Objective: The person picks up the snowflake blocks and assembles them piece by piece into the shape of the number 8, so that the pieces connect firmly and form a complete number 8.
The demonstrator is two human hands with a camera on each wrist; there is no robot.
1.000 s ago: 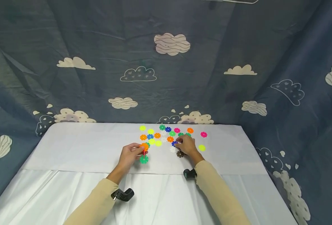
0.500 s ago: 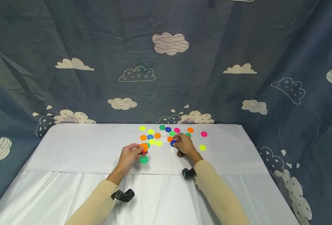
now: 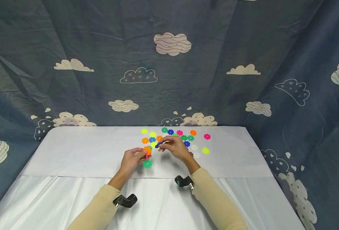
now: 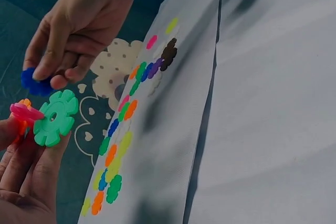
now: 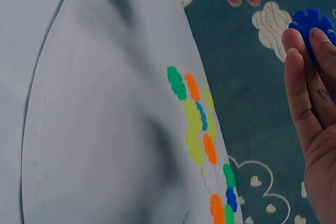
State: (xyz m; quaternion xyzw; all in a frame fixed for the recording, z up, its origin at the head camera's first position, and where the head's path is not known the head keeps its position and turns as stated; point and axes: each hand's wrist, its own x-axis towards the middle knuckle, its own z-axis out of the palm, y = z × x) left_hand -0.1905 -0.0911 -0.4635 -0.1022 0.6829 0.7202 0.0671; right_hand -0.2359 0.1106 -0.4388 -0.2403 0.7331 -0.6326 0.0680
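So these little discs look like plastic, flat and flower-shaped, with notches cut all round the rim. The left hand (image 3: 130,159) is pinching a joined piece: an orange disc (image 3: 148,149) at the fingertips, a pink disc (image 4: 25,112) slotted in crosswise, and a green disc (image 3: 147,164) hanging just below the fingers. The right hand (image 3: 175,147) has a blue disc (image 3: 157,145) between thumb and fingers, tilted nearly edge-on from where the head camera sits, near the left hand's piece but not touching it. Smooth white cloth covers the table (image 3: 86,153), and behind it hangs a wrinkly dark curtain (image 3: 100,48) with pale clouds.

Half a second ago the right hand was further to its right, fingers on a blue disc among the loose discs (image 3: 184,137). Now it's swung over toward the left hand, which looks pretty much the same, and another dark blue disc (image 3: 186,144) plus some white ones show to its right.

The left wrist view shows the green one's centre hole, plus a brown disc (image 4: 168,54) and a purple disc (image 4: 155,67), both mostly behind the right hand from the head. Right wrist view gets the blue one's toothed edge nice and broad.
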